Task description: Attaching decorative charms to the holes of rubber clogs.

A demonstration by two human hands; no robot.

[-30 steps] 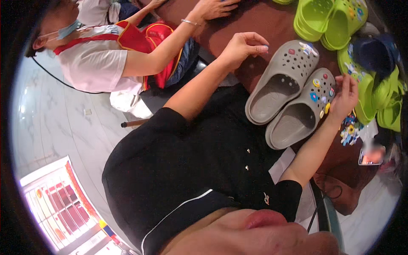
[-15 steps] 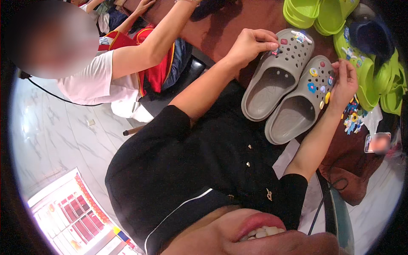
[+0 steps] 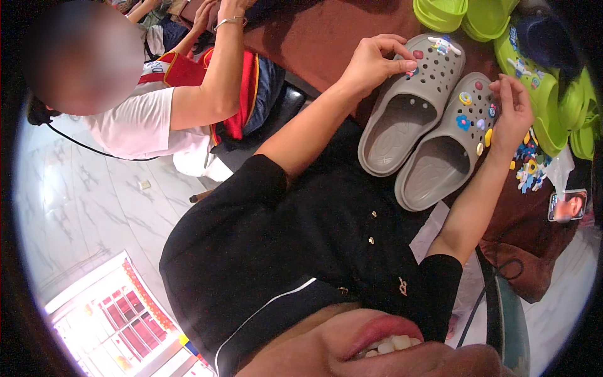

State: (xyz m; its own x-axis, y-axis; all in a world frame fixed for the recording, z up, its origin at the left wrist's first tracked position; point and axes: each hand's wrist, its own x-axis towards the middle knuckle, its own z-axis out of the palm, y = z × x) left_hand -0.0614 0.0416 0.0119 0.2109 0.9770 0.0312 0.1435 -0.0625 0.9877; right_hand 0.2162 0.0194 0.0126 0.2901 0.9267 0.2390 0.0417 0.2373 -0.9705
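A pair of grey clogs lies side by side on the brown-covered table in front of me, toes pointing away. On the left clog [image 3: 402, 119] are a white character charm [image 3: 443, 45] near the toe and a dark red square one. My left hand [image 3: 377, 66] has thumb and index finger together over a small colourful charm [image 3: 412, 72] at this clog's left edge. The right clog [image 3: 440, 160] carries several charms, among them a blue flower [image 3: 463, 122] and a yellow ring. My right hand [image 3: 512, 113] curls its fingers against that clog's outer side; its thumb is hidden.
Bright green clogs [image 3: 543, 113] crowd the right side, with another green pair [image 3: 461, 16] beyond the grey ones. A pile of loose charms [image 3: 531, 169] and a phone-like card [image 3: 568, 205] lie right of my forearm. Another person [image 3: 144, 119] sits at the left.
Both my hands stay at the same spots on the clogs, with only slight finger shifts. The view has moved a little. The person on the left has drawn an arm back.
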